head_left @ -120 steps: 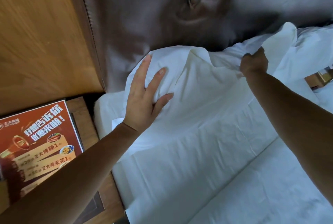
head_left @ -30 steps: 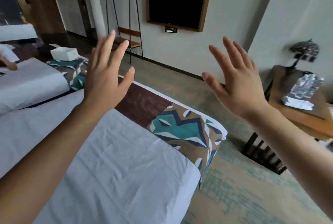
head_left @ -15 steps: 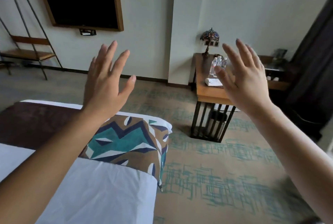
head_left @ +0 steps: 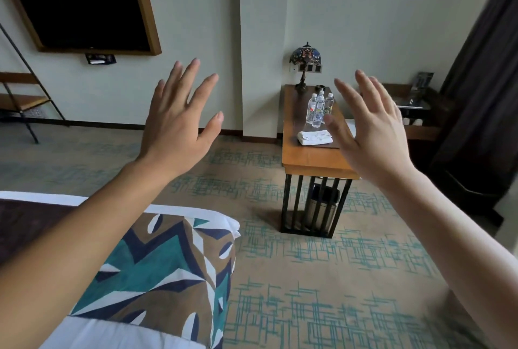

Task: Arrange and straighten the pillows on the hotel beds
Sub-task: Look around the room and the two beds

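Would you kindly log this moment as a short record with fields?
left hand: raised, fingers spread, empty
right hand: raised, fingers spread, empty
pillows: none in view
bed: lower left, corner with patterned runner
side table: wooden, holds water bottles, folded towel, lamp
under table: bin
wall: framed television

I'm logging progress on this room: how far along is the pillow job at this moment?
Done: cannot tell, since no pillow is in view, only the bed's foot with its patterned runner. In hand: nothing; left hand and right hand are raised, open, empty. Left: unclear.
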The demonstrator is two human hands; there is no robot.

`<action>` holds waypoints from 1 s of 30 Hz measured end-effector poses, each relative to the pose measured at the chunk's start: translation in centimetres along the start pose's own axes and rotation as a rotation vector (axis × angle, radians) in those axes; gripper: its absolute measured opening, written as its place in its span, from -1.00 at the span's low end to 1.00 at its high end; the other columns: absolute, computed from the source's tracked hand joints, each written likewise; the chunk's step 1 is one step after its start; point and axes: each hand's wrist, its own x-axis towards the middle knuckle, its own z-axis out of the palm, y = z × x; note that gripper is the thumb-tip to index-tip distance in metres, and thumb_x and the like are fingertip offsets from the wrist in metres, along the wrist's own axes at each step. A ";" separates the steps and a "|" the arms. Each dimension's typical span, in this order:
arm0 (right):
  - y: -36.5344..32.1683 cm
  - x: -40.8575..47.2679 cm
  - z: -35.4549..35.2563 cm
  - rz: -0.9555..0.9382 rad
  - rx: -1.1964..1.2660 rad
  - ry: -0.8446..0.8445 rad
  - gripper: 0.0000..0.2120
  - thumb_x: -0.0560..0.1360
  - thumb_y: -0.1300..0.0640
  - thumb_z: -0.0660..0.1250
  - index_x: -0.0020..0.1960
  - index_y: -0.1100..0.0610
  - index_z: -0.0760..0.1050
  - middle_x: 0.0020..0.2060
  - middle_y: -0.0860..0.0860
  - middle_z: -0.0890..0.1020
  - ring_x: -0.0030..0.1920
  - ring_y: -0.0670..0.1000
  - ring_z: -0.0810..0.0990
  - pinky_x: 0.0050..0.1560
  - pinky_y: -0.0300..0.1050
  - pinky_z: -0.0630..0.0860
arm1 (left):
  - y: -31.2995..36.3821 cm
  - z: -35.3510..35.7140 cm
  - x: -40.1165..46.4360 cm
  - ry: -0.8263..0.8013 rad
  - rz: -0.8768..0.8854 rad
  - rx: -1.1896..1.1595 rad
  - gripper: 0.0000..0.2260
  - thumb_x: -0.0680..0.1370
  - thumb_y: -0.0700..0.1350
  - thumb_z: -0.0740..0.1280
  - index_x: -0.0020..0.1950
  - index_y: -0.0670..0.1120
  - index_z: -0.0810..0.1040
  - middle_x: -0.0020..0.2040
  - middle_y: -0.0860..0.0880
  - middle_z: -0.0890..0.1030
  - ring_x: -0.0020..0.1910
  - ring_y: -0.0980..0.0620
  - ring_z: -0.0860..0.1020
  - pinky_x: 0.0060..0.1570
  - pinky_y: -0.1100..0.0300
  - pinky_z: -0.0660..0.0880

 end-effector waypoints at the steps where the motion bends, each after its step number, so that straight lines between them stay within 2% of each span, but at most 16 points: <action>1: 1.0 0.5 0.7 -0.005 -0.002 -0.010 -0.41 0.66 -0.28 0.07 0.63 -0.09 0.18 0.64 0.05 0.15 0.64 0.15 0.07 0.58 0.21 0.09 | 0.2 1.1 1.0 -0.003 0.001 -0.003 -0.43 0.66 0.17 0.08 0.64 -0.04 0.24 0.70 -0.11 0.09 0.68 -0.18 0.03 0.62 -0.21 0.04; 10: 7.5 4.9 6.8 0.045 0.024 -0.040 -0.41 0.66 -0.28 0.05 0.63 -0.10 0.18 0.64 0.06 0.16 0.64 0.14 0.07 0.58 0.18 0.08 | 0.2 10.6 8.6 -0.012 -0.002 -0.063 -0.43 0.66 0.14 0.11 0.66 0.00 0.20 0.70 -0.08 0.10 0.69 -0.15 0.03 0.63 -0.19 0.05; 17: 11.9 9.5 12.7 0.070 -0.061 -0.049 -0.42 0.67 -0.29 0.03 0.63 -0.11 0.16 0.65 0.04 0.15 0.65 0.13 0.06 0.58 0.16 0.07 | -2.0 19.8 14.8 0.009 0.013 -0.173 -0.40 0.66 0.11 0.13 0.68 -0.01 0.12 0.70 -0.04 0.12 0.69 -0.13 0.02 0.63 -0.21 0.07; 20: 13.6 13.0 15.7 0.093 -0.096 -0.039 -0.41 0.67 -0.30 0.02 0.63 -0.09 0.18 0.64 0.06 0.17 0.64 0.15 0.08 0.58 0.20 0.10 | -4.7 24.0 18.1 -0.001 0.032 -0.186 -0.41 0.65 0.12 0.12 0.67 -0.01 0.16 0.70 -0.06 0.11 0.69 -0.16 0.03 0.62 -0.23 0.07; 24: 14.9 18.9 19.2 0.111 -0.148 -0.054 -0.43 0.68 -0.28 0.06 0.63 -0.10 0.17 0.64 0.05 0.15 0.65 0.13 0.06 0.58 0.18 0.08 | -7.4 28.0 23.6 -0.045 -0.058 -0.310 -0.41 0.64 0.13 0.14 0.66 0.01 0.20 0.71 -0.01 0.06 0.70 -0.09 -0.03 0.64 -0.15 0.03; 30: 16.1 26.7 24.9 0.090 -0.148 -0.021 -0.42 0.68 -0.27 0.06 0.63 -0.07 0.18 0.64 0.05 0.17 0.64 0.13 0.08 0.58 0.17 0.09 | -10.5 32.8 30.8 0.021 0.023 -0.302 -0.43 0.65 0.10 0.17 0.65 0.00 0.21 0.70 -0.05 0.07 0.70 -0.13 -0.02 0.64 -0.15 0.03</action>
